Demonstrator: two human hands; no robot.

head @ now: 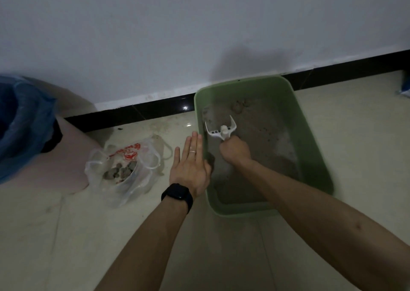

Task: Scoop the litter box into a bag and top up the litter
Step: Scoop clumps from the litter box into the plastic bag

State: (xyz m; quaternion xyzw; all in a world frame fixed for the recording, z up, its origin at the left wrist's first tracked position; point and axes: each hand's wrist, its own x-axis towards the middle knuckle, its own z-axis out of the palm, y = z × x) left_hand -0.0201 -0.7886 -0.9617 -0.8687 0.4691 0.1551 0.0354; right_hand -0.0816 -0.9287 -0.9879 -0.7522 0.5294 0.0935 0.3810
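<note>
A green litter box [315,122] stands on the tiled floor against the wall, with grey-brown litter [261,122] inside. My right hand [235,151] grips the handle of a white slotted scoop [220,128] inside the box, its blade low over the litter at the far left. My left hand [190,166], fingers straight, rests flat against the box's left rim. A clear plastic bag [124,170] with red print lies open on the floor to the left and holds several grey clumps.
A bin with a blue liner [20,122] stands at the far left beside a pinkish rounded object [66,157]. A black skirting board [142,111] runs along the white wall. A small blue-and-white item [405,91] shows at the right edge.
</note>
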